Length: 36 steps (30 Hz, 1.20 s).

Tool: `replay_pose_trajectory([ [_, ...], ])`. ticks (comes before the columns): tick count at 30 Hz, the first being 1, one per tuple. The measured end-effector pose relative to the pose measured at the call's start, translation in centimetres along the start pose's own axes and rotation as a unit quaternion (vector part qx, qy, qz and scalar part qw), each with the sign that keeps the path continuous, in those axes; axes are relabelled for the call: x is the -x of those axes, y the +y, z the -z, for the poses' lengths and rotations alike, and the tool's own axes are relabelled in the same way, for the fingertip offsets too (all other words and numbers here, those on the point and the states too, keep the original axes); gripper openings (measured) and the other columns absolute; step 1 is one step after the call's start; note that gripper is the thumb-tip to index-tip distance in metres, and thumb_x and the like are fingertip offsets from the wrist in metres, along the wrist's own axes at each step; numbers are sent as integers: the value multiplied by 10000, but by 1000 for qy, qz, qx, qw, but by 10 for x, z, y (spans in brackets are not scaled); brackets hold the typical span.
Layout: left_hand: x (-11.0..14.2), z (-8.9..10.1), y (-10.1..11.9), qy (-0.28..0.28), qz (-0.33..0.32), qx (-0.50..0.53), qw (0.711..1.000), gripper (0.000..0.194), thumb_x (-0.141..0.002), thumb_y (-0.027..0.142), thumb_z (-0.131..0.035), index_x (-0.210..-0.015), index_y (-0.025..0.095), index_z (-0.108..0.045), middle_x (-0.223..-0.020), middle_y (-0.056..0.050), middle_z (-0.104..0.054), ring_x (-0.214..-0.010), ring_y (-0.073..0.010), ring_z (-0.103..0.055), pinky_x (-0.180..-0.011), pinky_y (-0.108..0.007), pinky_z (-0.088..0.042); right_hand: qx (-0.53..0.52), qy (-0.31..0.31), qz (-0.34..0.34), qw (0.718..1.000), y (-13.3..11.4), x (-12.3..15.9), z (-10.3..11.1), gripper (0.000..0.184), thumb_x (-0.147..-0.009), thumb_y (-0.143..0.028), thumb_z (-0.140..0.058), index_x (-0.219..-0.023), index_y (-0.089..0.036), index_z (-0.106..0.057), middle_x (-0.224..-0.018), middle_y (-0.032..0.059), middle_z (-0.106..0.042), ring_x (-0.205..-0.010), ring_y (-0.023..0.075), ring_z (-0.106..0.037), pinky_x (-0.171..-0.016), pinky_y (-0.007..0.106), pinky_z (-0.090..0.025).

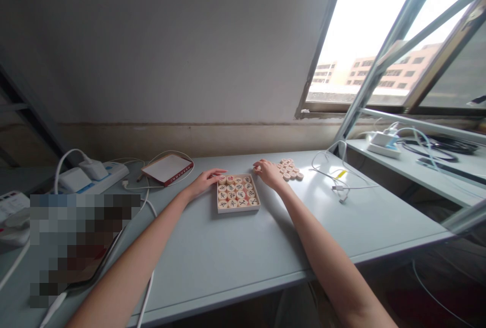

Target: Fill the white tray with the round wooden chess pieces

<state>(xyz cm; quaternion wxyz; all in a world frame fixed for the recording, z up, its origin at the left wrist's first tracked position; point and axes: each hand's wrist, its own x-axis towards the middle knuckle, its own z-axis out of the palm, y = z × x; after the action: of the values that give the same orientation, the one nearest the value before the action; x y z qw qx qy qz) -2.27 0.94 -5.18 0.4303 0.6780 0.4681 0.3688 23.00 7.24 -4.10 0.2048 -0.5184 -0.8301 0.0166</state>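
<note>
A small wooden box [219, 209] sits on the pale table, filled with round wooden chess pieces [236, 191] bearing red and black characters. My left hand [205, 180] rests at the box's far left corner, fingers stretched toward the top row. My right hand [268, 172] lies at the box's far right corner, fingers curled, and pinches what looks like one piece at its fingertips. Just right of that hand lies a loose cluster of more pieces [290, 169] on the tabletop.
A red-edged box lid [167, 168] lies left of the box. Power strips with plugs and cables [91, 173] crowd the far left. White cables [337, 181] trail at the right. A second table [417, 163] and a window stand to the right.
</note>
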Motion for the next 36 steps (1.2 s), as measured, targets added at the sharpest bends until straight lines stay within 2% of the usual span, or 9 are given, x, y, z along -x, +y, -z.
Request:
replay_pose_trajectory([
  [3,-2,0,-3,6,-5,-1,1000,408,-745,384,-496,-1098,186,-549,-1140,-65,-553,-1068,-205,-483,-906,-297,-371,-53,19,9,998,-6,-1,8,247,-752,-263,-576,-992,-213,-610,-941,59,-624,-845,217,-557,-756,339,-393],
  [5,-3,0,-4,9,-7,-4,1000,407,-749,386,-490,-1094,178,-549,-1144,-68,-551,-1077,-204,-477,-912,-297,-367,-149,11,40,988,-11,-1,13,283,-751,-281,-575,-1027,-223,-589,-936,36,-628,-825,186,-562,-737,317,-414],
  [8,-4,0,-6,11,-12,-9,1000,411,-756,394,-482,-1093,167,-546,-1143,-74,-552,-1080,-200,-473,-911,-294,-366,-291,-56,124,947,-22,-1,19,330,-736,-260,-584,-1061,-206,-570,-985,35,-615,-824,146,-564,-722,268,-438],
  [10,-5,0,-7,14,-13,-12,1000,416,-755,400,-484,-1091,162,-544,-1142,-76,-552,-1075,-199,-477,-911,-297,-366,-329,-104,156,925,-30,0,21,338,-714,-244,-602,-1047,-192,-579,-993,42,-612,-826,143,-565,-712,258,-447],
  [13,-5,0,-7,20,-11,-17,1000,419,-747,409,-496,-1079,161,-551,-1133,-76,-558,-1067,-202,-483,-914,-303,-363,-329,-138,162,920,-36,2,20,325,-687,-225,-623,-1010,-194,-601,-952,35,-622,-800,139,-567,-669,242,-453],
  [21,-1,-2,2,26,1,-14,1000,406,-744,404,-494,-1065,167,-568,-1116,-71,-573,-1057,-209,-486,-918,-317,-357,-317,-135,159,925,-30,2,13,314,-669,-225,-644,-980,-196,-617,-907,30,-619,-812,141,-563,-666,228,-452],
  [27,-3,-3,0,30,4,-7,1000,396,-740,397,-487,-1042,158,-581,-1084,-73,-587,-1037,-210,-499,-904,-315,-366,-342,-146,154,916,-27,0,14,358,-671,-253,-654,-1019,-194,-597,-986,43,-609,-823,144,-560,-663,231,-447],
  [36,-2,-5,6,42,10,-14,999,346,-737,362,-486,-991,158,-603,-1052,-74,-603,-1014,-206,-513,-891,-322,-380,-264,-116,173,942,-22,-2,10,349,-662,-294,-671,-997,-213,-615,-909,20,-610,-784,143,-537,-678,238,-407],
])
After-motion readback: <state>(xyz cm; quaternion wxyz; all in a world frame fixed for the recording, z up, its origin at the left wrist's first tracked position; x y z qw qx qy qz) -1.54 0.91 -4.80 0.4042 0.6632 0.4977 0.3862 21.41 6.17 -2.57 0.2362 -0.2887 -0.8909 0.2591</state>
